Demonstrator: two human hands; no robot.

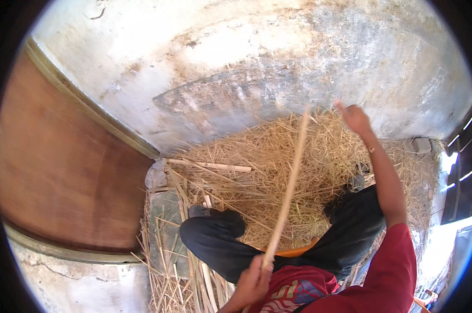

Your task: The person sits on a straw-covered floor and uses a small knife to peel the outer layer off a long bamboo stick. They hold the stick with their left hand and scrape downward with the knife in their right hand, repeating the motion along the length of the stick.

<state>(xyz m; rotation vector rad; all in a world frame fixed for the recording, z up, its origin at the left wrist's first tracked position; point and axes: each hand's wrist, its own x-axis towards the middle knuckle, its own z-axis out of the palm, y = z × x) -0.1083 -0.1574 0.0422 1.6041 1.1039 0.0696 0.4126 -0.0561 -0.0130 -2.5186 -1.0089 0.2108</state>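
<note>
My left hand (pixel 255 279), low in the head view by my lap, is closed around the near end of a long pale bamboo strip (pixel 288 195). The strip slants up and slightly right, away from me, over the heap of shavings. My right hand (pixel 356 119) is raised near the wall, to the right of the strip's far end and apart from it. Its fingers are curled closed; a faint blur lies beside them, and whatever they grip is too unclear to name.
A heap of straw-coloured shavings (pixel 278 151) covers the floor between my legs and the stained wall (pixel 246 62). Several cut strips (pixel 207 284) lie at my left, near a brown door panel (pixel 74 156). A grey block (pixel 422 145) sits at the far right.
</note>
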